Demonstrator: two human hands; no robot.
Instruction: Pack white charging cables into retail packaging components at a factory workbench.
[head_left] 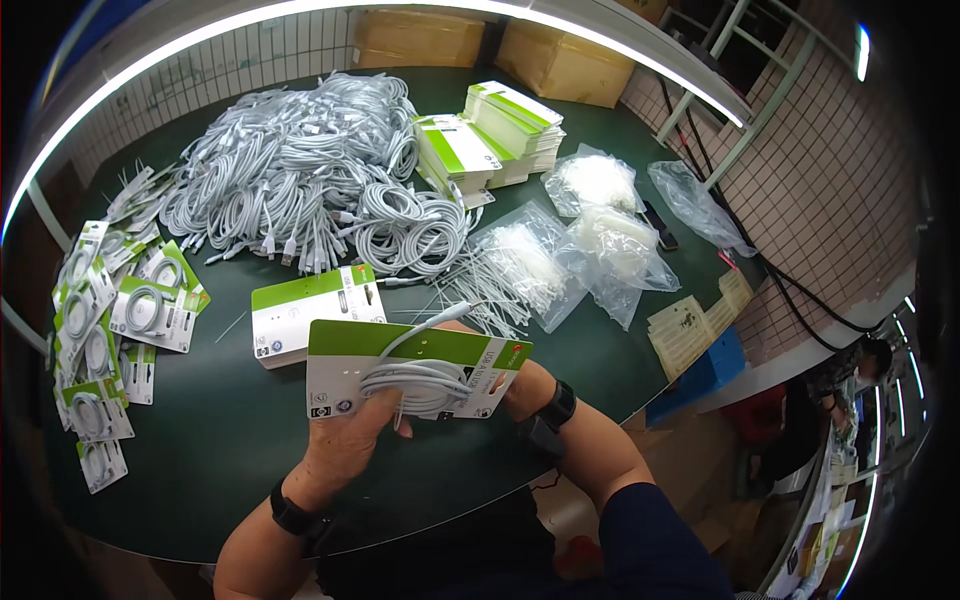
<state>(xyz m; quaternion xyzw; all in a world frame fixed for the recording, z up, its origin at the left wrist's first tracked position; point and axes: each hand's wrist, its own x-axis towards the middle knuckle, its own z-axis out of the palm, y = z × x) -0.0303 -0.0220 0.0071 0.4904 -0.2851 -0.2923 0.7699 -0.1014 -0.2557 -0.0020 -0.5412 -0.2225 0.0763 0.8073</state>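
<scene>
In front of me my left hand (350,437) grips a green-and-white packaging card (336,362) by its lower edge, thumb pressed on a coiled white USB cable (432,388) lying against its face. One end of the cable sticks up past the card's top edge. My right hand (530,390) is closed at the card's right side, its fingers mostly hidden behind it. Just beyond lies a stack of similar blank cards (300,318). White plastic ties (490,290) are scattered to the right of that stack.
A large heap of coiled cables (290,160) covers the far left table. Carded cables (95,340) pile up at the left edge. Card stacks (510,125), bags of ties (622,245) and yellowish sheets (690,330) lie right. Cardboard boxes (560,65) stand behind; a person (810,410) is far right.
</scene>
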